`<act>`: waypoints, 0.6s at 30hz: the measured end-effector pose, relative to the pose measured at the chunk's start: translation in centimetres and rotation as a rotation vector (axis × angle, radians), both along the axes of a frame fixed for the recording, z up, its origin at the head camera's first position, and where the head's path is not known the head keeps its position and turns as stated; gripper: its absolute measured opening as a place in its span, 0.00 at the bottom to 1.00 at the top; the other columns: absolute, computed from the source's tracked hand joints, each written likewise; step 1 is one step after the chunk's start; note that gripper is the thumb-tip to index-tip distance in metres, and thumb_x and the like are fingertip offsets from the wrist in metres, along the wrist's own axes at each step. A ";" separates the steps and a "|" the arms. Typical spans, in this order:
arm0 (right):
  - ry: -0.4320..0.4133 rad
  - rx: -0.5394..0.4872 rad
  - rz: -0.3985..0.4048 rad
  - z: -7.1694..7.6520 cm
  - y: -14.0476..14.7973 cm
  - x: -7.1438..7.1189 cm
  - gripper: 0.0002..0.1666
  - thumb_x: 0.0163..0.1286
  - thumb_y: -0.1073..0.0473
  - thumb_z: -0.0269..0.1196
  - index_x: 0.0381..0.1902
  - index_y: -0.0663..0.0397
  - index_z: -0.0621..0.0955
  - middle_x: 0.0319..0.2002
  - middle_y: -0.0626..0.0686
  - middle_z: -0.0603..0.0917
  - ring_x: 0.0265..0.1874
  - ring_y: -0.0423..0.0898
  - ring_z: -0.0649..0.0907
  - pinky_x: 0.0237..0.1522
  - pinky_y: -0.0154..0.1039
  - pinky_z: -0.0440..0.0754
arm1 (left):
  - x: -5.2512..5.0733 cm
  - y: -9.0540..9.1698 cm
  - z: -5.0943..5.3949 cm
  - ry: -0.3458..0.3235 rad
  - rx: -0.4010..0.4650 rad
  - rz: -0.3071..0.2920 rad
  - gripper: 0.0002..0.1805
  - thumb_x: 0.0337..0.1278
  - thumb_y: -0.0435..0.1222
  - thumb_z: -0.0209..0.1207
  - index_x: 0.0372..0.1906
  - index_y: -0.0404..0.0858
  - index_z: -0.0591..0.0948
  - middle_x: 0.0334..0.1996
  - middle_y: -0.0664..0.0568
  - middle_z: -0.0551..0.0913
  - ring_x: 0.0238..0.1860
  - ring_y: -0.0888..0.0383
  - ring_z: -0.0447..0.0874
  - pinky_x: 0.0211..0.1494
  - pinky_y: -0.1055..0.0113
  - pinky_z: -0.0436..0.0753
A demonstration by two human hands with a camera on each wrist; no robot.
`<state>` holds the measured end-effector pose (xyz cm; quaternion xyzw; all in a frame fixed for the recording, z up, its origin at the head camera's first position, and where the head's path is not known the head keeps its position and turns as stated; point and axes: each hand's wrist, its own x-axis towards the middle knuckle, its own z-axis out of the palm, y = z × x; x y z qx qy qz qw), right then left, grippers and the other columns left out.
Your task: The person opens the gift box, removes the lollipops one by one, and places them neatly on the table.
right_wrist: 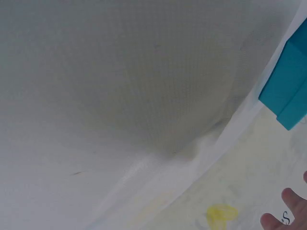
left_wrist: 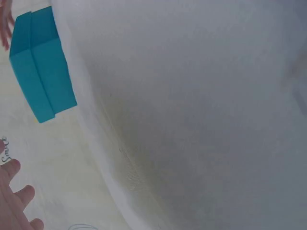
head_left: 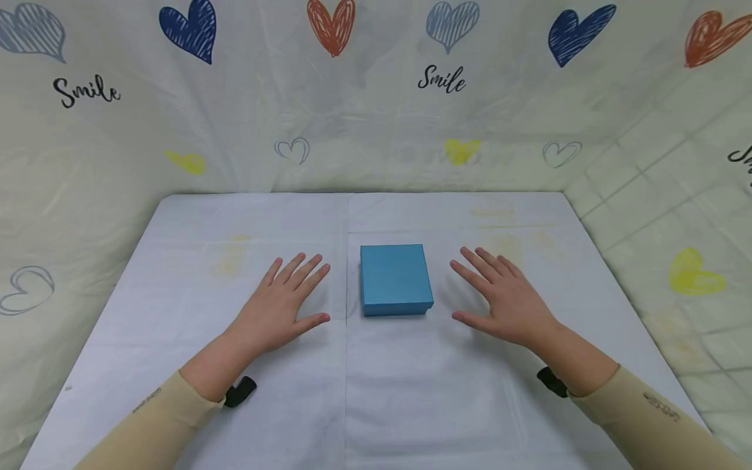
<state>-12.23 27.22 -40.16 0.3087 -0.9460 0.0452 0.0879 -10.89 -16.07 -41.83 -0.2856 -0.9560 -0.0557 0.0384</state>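
Observation:
A blue box with a fitted lid sits closed on the white table, a little right of the centre seam. To its left my left hand is spread with straight fingers, apart from the box and holding nothing. On the other side my right hand is spread the same way, also apart from the box. The left wrist view shows the box from the side, lid line visible, with a few left fingertips at the lower left. In the right wrist view only part of the box shows at the right edge.
The white cloth-covered table has a lengthwise seam and faint yellowish marks. Behind it and at the sides hangs a pale curtain printed with hearts and the word Smile. A small black device is strapped under each wrist, by the beige sleeves.

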 end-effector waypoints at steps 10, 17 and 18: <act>-0.094 -0.051 0.129 -0.1 0.3 -2.0 0.51 0.60 0.34 0.69 0.76 0.41 0.64 0.75 0.52 0.62 0.71 0.57 0.65 0.65 0.60 0.68 | -1.2 0.1 -0.1 -0.062 0.073 -0.023 0.46 0.66 0.68 0.44 0.81 0.53 0.48 0.79 0.56 0.49 0.78 0.48 0.45 0.78 0.47 0.43; -0.157 -0.094 0.231 -0.3 0.2 -3.8 0.50 0.59 0.36 0.71 0.75 0.39 0.66 0.73 0.53 0.67 0.68 0.53 0.71 0.62 0.54 0.74 | -2.6 0.9 0.0 -0.108 0.055 -0.050 0.47 0.63 0.72 0.40 0.81 0.58 0.44 0.80 0.58 0.47 0.78 0.50 0.45 0.78 0.47 0.45; -0.167 -0.098 0.236 -0.4 0.1 -4.0 0.49 0.59 0.36 0.71 0.75 0.38 0.66 0.72 0.52 0.68 0.67 0.53 0.72 0.62 0.54 0.74 | -2.8 1.1 0.0 -0.113 0.049 -0.053 0.47 0.62 0.72 0.40 0.80 0.58 0.44 0.80 0.58 0.46 0.78 0.50 0.45 0.78 0.47 0.45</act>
